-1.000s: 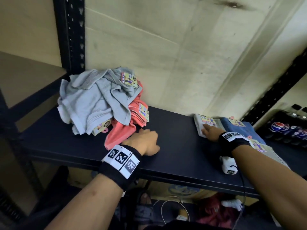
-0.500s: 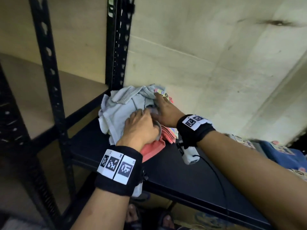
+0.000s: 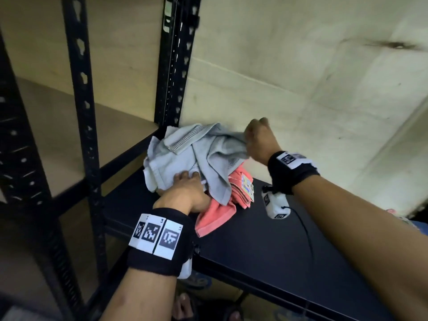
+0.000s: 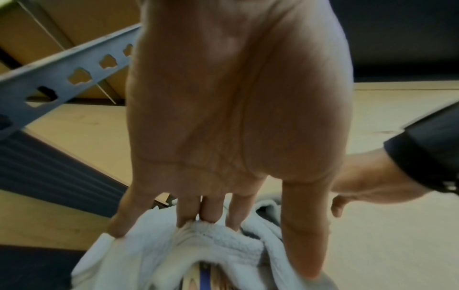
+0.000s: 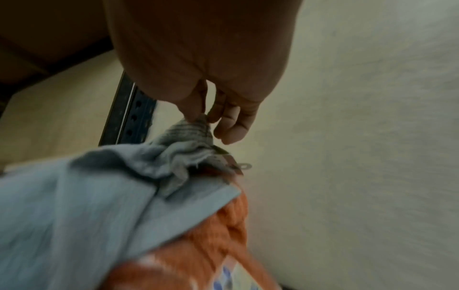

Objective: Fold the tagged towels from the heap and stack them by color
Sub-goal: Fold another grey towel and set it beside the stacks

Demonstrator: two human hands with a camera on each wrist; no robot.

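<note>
A heap of grey towels point(image 3: 196, 154) lies over coral towels point(image 3: 215, 218) at the left end of the black shelf point(image 3: 254, 242). A printed tag point(image 3: 246, 188) shows on the coral ones. My left hand point(image 3: 187, 179) presses flat on the front of the heap; in the left wrist view its straight fingers point(image 4: 211, 213) sink into a pale grey towel point(image 4: 198, 249). My right hand point(image 3: 249, 135) is raised at the heap's back right. There its thumb and fingers point(image 5: 196, 111) pinch a corner of a grey towel point(image 5: 99, 196) above the coral towel point(image 5: 198, 245).
Black perforated uprights point(image 3: 176, 66) stand just left of the heap, with a wooden shelf board point(image 3: 58, 135) beyond them. A pale wall point(image 3: 301, 89) closes the back. A blue folded towel point(image 3: 419, 225) peeks in at the right edge. Feet show below the shelf.
My right hand left the folded stack on the right and came to the heap. It now pulls a grey corner up and to the right, while my left hand has slid to the heap's front.
</note>
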